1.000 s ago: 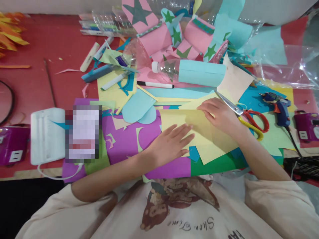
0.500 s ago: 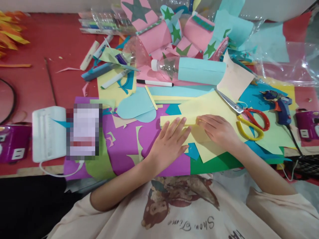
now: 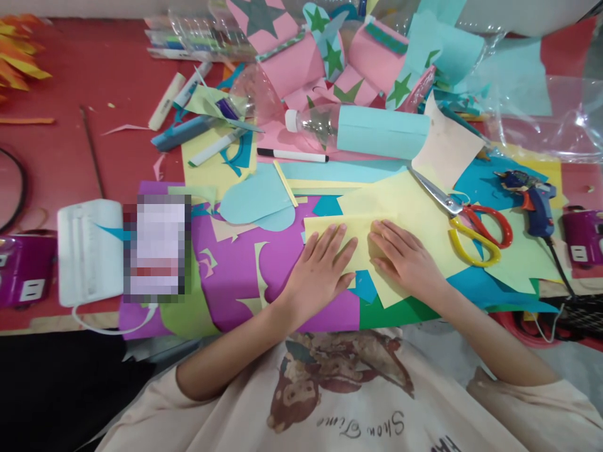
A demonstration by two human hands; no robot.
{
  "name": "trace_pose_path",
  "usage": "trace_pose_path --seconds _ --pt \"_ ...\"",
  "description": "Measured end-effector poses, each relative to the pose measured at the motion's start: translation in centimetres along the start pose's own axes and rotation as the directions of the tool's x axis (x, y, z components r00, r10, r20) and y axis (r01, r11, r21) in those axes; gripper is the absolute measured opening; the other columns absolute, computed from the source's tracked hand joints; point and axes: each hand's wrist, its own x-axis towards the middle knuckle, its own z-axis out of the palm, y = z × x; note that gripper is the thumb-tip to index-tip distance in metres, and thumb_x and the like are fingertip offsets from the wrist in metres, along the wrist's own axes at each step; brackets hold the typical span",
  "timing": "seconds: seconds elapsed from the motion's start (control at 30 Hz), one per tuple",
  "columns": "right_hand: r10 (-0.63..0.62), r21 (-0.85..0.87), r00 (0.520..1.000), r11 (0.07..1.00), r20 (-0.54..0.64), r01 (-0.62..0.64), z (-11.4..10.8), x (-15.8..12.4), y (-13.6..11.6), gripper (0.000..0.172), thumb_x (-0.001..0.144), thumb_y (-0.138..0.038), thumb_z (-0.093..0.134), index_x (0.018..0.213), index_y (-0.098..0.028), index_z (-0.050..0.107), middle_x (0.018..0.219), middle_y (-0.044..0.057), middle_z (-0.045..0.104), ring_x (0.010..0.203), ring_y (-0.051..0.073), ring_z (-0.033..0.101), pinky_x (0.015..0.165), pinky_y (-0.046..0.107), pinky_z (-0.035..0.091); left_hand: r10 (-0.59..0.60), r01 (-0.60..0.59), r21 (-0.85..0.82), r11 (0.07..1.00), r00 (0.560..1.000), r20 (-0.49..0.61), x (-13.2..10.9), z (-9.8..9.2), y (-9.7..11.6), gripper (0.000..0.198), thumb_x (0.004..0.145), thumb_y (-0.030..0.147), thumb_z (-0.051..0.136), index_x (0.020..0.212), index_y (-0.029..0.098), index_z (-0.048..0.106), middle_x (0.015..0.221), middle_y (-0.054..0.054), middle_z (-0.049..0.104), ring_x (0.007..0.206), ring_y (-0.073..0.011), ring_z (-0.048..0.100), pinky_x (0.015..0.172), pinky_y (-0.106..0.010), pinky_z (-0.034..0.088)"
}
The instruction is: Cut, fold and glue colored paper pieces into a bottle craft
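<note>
My left hand [image 3: 320, 267] lies flat, fingers spread, on a folded sheet of pale yellow paper [image 3: 362, 235] in the middle of the table. My right hand [image 3: 405, 257] presses flat on the same paper just to the right, fingertips at the folded upper edge. The yellow paper rests on purple paper [image 3: 235, 263] and green paper [image 3: 405, 311]. Scissors with red and yellow handles [image 3: 471, 229] lie a little right of my right hand.
A blue glue gun [image 3: 530, 198] lies at the right. A plastic bottle wrapped in light blue paper [image 3: 362, 129] and a black marker [image 3: 292, 155] sit behind the yellow sheet. Pink and blue star-decorated paper pieces pile at the back. A white case [image 3: 89, 251] is at left.
The far edge of the yellow paper has been folded down toward me. My right hand slid from the top edge down onto the fold, and my left hand moved up beside it.
</note>
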Motion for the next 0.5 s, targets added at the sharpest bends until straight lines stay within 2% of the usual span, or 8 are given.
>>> trace_pose_path --seconds 0.2,0.37,0.5 --pt "0.010 0.005 1.000 1.000 -0.001 -0.010 0.22 -0.11 0.01 0.037 0.094 -0.025 0.050 0.126 -0.006 0.056 0.135 0.016 0.060 0.126 0.027 0.055 0.100 0.038 0.049 0.009 -0.009 0.019 1.000 1.000 0.002 0.02 0.08 0.10 0.053 0.098 0.040 0.035 0.144 0.013 0.041 0.150 -0.021 0.040 0.140 -0.0342 0.039 0.111 -0.051 0.035" --pt "0.016 0.004 1.000 1.000 0.010 -0.016 0.20 -0.13 -0.05 0.037 0.095 -0.025 0.048 0.127 -0.007 0.054 0.135 0.015 0.060 0.127 0.026 0.055 0.100 0.038 0.048 0.027 -0.025 0.098 0.995 0.999 -0.018 0.08 0.06 0.16 0.053 0.099 0.041 0.033 0.143 0.012 0.042 0.147 -0.021 0.044 0.137 -0.0345 0.044 0.108 -0.050 0.040" --pt "0.030 0.004 0.999 1.000 0.035 -0.030 0.22 -0.15 -0.10 0.038 0.096 -0.025 0.045 0.129 -0.008 0.052 0.138 0.016 0.057 0.129 0.026 0.053 0.103 0.039 0.047 0.025 -0.023 0.095 0.995 0.999 -0.021 0.11 0.07 0.15 0.053 0.098 0.041 0.035 0.142 0.012 0.042 0.147 -0.022 0.045 0.136 -0.0353 0.044 0.107 -0.051 0.041"
